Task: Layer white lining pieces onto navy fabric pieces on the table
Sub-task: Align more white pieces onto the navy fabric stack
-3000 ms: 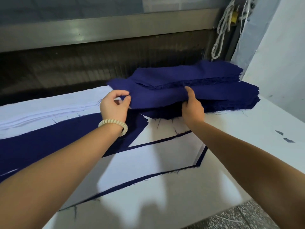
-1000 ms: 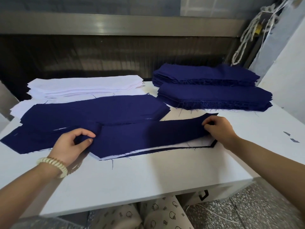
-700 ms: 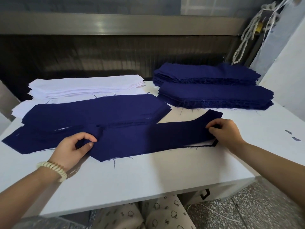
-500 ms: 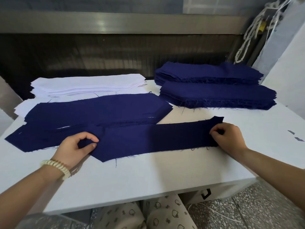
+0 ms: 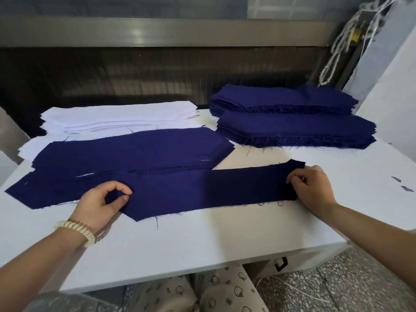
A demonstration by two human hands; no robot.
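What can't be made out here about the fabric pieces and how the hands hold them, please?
Head view only:
- Under the front navy piece: whether white lining lies beneath is hidden by the piece itself.
- Right hand: the grip on the end is hidden by curled fingers.
- White lining stack: layer count too fine.

Flat white table (image 5: pixel 202 239) carries a long navy fabric strip (image 5: pixel 213 190) laid flat near the front edge, overlapping more flat navy fabric pieces (image 5: pixel 135 152) behind it. Far left: stack of white lining pieces (image 5: pixel 117 119). Far right: two thick navy fabric stacks (image 5: pixel 297 129), plus small dark scraps (image 5: pixel 403 183) at the right edge.
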